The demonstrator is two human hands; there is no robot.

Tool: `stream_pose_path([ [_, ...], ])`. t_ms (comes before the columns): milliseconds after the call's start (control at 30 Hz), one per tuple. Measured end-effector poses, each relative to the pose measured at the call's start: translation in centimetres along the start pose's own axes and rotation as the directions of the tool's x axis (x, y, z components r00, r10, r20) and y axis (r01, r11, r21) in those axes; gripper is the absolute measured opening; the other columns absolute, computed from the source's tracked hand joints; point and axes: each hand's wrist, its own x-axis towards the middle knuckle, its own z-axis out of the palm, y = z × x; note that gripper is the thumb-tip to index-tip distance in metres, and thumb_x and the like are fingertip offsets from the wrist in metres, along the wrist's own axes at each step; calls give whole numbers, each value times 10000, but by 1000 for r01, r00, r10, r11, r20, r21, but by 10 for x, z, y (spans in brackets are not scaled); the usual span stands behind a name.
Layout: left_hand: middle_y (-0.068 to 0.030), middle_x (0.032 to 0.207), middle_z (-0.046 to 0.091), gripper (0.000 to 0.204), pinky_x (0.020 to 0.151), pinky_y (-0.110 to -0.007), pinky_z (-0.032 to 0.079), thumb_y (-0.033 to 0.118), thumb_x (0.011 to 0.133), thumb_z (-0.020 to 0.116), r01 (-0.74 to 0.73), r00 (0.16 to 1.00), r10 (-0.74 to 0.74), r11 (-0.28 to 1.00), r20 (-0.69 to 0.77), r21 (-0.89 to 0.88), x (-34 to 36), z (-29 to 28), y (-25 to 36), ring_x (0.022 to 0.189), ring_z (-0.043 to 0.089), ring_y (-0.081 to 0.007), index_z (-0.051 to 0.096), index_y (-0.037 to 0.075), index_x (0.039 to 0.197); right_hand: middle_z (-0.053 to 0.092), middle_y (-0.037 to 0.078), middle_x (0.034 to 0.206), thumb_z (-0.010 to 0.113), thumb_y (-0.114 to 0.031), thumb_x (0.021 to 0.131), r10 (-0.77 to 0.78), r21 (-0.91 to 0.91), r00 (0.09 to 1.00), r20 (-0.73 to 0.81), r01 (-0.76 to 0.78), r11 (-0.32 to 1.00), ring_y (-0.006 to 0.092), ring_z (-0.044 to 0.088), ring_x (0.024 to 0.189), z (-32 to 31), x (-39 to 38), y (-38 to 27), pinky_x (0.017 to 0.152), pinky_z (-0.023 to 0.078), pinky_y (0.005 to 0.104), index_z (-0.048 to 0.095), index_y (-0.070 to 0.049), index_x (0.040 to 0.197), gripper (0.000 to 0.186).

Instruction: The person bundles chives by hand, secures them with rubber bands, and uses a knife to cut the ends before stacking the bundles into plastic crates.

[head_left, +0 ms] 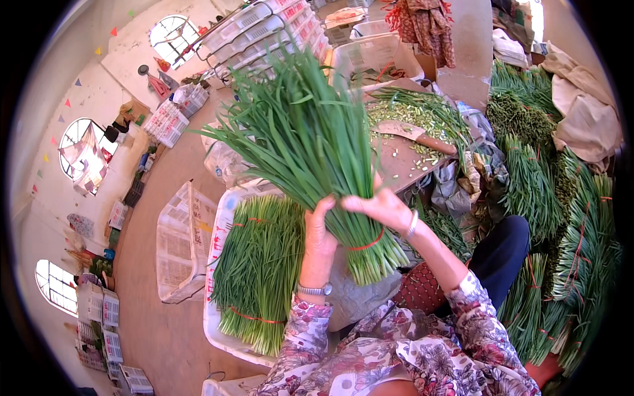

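Note:
My left hand (319, 224) and my right hand (384, 210) both grip a large bunch of long green leafy chives (297, 138), held tilted with leaves fanning up and away. A red band (363, 243) circles its pale stem end below my hands. Just left, a white crate (216, 277) holds banded chive bundles (254, 270) lying lengthwise. Behind the bunch, a wooden-handled cleaver (403, 130) rests on a board (416, 173) among chopped stem bits. A grey sheet (360, 300) lies beneath the held bunch.
An upended plastic crate (178, 241) stands at the left on the floor. Stacked crates (257, 30) and a white basket (376, 56) are at the back. Heaped chive bundles (535, 198) and beige sacking (574, 105) fill the right side. My bent dark-trousered leg (502, 251) is beside them.

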Motion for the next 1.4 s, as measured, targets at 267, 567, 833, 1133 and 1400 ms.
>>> stream_pose_path([
  [267,-83,1298,541,536,1031,-364,419,75,844,630,6,999,-10,996,-37,-84,-13,8,-4,1167,530,-215,446,27,1346,626,96,1067,735,-139,755,25,360,969,-245,67,930,172,610,948,-16,27,-16,868,503,314,506,-6,1219,535],
  [567,-85,1265,589,497,1041,-403,419,182,867,675,12,999,-14,997,-31,-79,-13,-8,-13,1147,561,-247,500,26,1305,630,76,1055,714,-114,790,149,498,969,-199,-31,867,154,627,905,-27,13,-5,812,534,314,525,-6,1192,457],
  [833,-57,1282,561,505,1023,-384,433,86,849,667,-25,1000,25,1000,-17,-1,-14,12,-4,1160,540,-228,488,46,1320,635,82,1115,717,-204,830,122,489,972,-201,-8,872,157,624,949,-31,-1,-13,835,526,318,538,5,1246,499],
  [1133,-97,1210,603,481,935,-360,492,82,852,672,-154,986,164,908,7,391,-5,64,19,1061,604,-213,498,6,1293,361,179,1465,616,-474,901,150,265,976,-159,-105,959,263,334,1364,-48,-66,0,1140,238,380,117,21,1494,920],
  [1400,-185,1379,464,764,1051,-371,371,243,801,728,-688,712,-83,114,697,717,-47,147,36,1256,478,-269,366,-39,1412,523,50,1332,496,-725,819,257,645,956,-142,-107,756,216,511,1220,-44,-76,3,1016,428,457,415,-103,1398,853],
])
